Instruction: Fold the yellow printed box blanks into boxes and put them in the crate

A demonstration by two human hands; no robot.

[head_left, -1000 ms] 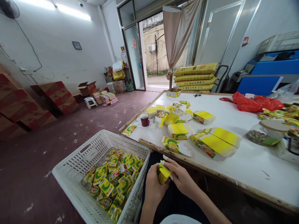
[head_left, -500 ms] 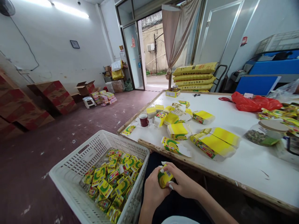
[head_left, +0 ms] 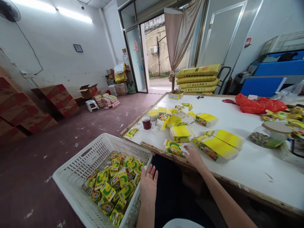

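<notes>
My left hand (head_left: 148,183) is empty, palm up with its fingers apart, beside the right rim of a white plastic basket (head_left: 71,172). Inside the basket lies a heap of small yellow-green packets (head_left: 106,191). On the near table edge, my right hand (head_left: 193,155) has its thumb and fingertips closed at the white end of a flat yellow printed packaging card (head_left: 173,146), which lies with others in a small pile. Just beyond that hand sit stacks of folded yellow cards (head_left: 181,133), and a larger stack (head_left: 218,144) is to its right.
A maroon mug (head_left: 146,123) stands near the table's left edge. To the right are a lidded clear jar (head_left: 261,137), a red plastic bag (head_left: 256,104) and red-handled scissors (head_left: 229,101). The table's wooden edge (head_left: 163,152) runs close above my lap.
My hands have parted. The yellow packet they held is gone from them, and another packet lies atop the basket's heap. My right hand has moved up to the cards, my left toward the basket.
</notes>
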